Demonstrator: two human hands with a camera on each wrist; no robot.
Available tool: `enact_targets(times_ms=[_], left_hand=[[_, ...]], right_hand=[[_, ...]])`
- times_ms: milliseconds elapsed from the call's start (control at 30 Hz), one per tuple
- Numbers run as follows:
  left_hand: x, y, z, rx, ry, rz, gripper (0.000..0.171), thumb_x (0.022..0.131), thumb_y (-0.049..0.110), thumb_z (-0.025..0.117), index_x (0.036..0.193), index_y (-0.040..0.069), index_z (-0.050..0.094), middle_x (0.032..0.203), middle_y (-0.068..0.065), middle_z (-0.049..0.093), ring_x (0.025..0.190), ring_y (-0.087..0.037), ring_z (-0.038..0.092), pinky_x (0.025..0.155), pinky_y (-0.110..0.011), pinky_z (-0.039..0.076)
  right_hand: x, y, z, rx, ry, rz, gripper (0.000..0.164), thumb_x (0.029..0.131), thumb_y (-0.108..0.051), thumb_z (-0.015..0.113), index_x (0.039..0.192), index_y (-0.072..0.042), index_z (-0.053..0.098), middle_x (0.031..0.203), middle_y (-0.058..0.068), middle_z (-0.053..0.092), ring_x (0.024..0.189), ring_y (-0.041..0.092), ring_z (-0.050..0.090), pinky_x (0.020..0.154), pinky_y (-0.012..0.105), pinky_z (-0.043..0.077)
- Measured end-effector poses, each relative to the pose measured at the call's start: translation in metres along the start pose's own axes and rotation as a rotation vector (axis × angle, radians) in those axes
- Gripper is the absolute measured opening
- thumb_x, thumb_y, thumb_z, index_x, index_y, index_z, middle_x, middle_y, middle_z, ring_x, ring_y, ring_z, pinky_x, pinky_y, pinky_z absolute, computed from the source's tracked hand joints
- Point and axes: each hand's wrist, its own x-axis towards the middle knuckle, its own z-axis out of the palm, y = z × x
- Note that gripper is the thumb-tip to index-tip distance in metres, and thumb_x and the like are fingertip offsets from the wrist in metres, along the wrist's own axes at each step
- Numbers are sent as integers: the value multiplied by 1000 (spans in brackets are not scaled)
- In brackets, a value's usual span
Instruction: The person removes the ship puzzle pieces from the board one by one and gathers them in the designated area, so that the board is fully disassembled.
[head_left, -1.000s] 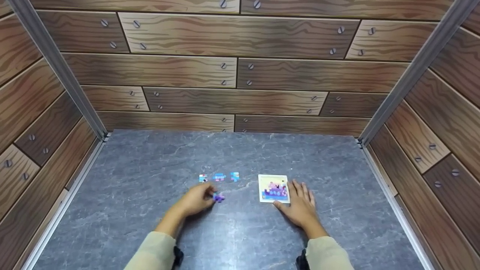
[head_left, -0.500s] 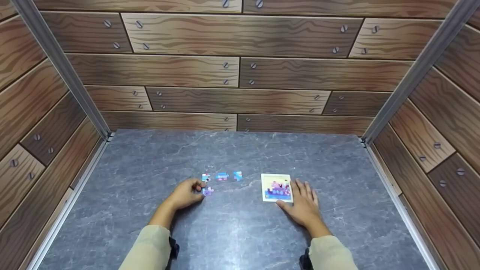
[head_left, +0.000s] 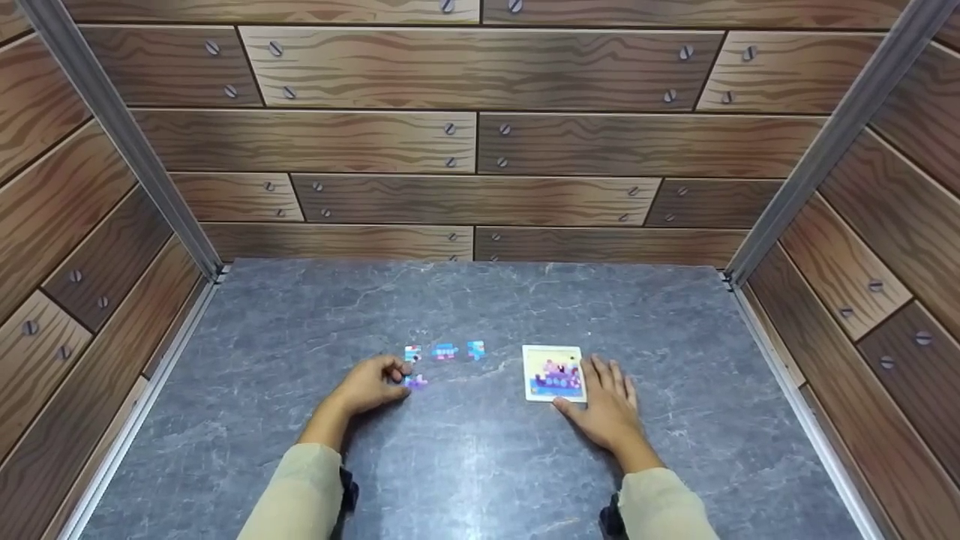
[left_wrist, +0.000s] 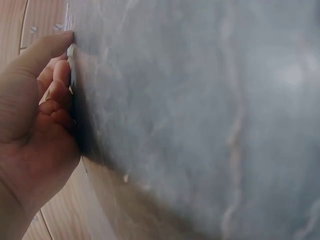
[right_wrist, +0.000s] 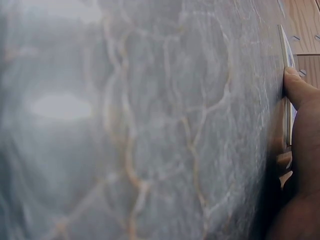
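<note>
My left hand (head_left: 367, 385) is on the table left of centre, thumb and fingertips at the left edge of a small purple jigsaw piece (head_left: 418, 382). It pinches the piece there; the fingers partly cover it. Just beyond lie three blue jigsaw pieces in a row: a left piece (head_left: 412, 351), a middle piece (head_left: 445, 351) and a right piece (head_left: 476, 349). To the right, a white-edged jigsaw board (head_left: 553, 352) shows a pink and purple picture. My right hand (head_left: 609, 409) rests with fingers extended along the board's right side, its thumb at the lower edge.
The grey marbled tabletop (head_left: 480, 300) lies under everything. Wood-patterned walls stand at the back (head_left: 480, 142), left and right, with a metal post (head_left: 131, 142) in the left back corner and another post (head_left: 832, 135) in the right.
My left hand has moved a little left with the purple piece, which now sits below the left blue piece and looks flatter. My right hand and the board hold their place.
</note>
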Motion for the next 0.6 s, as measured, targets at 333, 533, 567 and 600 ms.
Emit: enact_targets(times_ms=[333, 533, 567, 600], left_hand=[[1, -5, 1, -2, 2, 22, 28, 84, 11, 88, 108, 6, 74, 97, -6, 69, 81, -11, 53, 73, -22, 42], [1, -5, 1, -6, 19, 39, 27, 84, 11, 89, 107, 5, 74, 97, -8, 71, 80, -11, 53, 71, -21, 42], [1, -5, 1, -6, 19, 37, 27, 84, 11, 89, 107, 5, 74, 97, -8, 71, 80, -11, 52, 71, -21, 42], [1, -5, 1, -9, 18, 35, 28, 85, 11, 89, 107, 5, 74, 98, -8, 71, 79, -11, 52, 71, -21, 42]], right_hand=[[0, 0, 2, 30, 24, -22, 105, 96, -69, 67, 169, -3, 30, 177, 27, 24, 166, 54, 10, 132, 72, 3], [3, 7, 7, 28, 24, -32, 108, 95, -73, 65, 170, -4, 28, 177, 28, 23, 166, 55, 9, 132, 73, 2], [4, 8, 8, 25, 20, -30, 109, 95, -74, 64, 171, -4, 27, 178, 27, 23, 167, 54, 8, 132, 72, 1], [4, 9, 9, 24, 18, -29, 110, 95, -75, 63, 171, -5, 26, 178, 26, 22, 167, 53, 8, 133, 71, 1]])
